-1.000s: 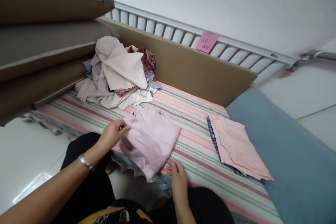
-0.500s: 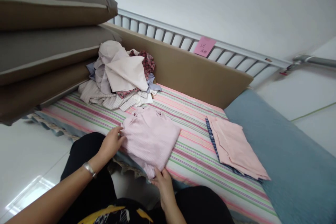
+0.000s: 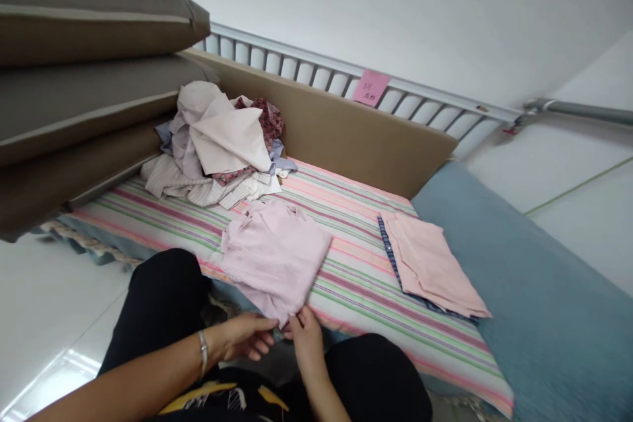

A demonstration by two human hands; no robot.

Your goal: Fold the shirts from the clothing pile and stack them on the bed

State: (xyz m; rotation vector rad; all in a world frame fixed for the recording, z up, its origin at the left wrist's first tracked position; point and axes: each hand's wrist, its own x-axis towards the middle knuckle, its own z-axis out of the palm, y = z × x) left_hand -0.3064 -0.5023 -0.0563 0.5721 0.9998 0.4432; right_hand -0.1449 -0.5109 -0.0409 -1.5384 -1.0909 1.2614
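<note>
A pale pink, finely ribbed garment (image 3: 277, 254) lies partly folded on the striped cloth, its near corner hanging at the bed's front edge. My right hand (image 3: 305, 336) pinches that near corner between thumb and fingers. Just left of it, my left hand (image 3: 247, 336), with a silver bangle at the wrist, has its fingers apart below the corner; its thumb reaches close to the fabric, and whether it touches I cannot tell. To the right, a folded peach garment (image 3: 430, 264) rests on a dark blue patterned one (image 3: 390, 250).
A crumpled pile of clothes (image 3: 227, 138) lies at the back left beside stacked brown cushions (image 3: 99, 92). A tan board (image 3: 346, 138) stands along the white rail, which carries a pink note (image 3: 372, 88). Blue bedding (image 3: 519, 277) shows past the striped cloth (image 3: 366, 290).
My left hand has left the garment's left side and moved down and right, close to my right hand. My right hand stays at the near corner. The view has shifted slightly.
</note>
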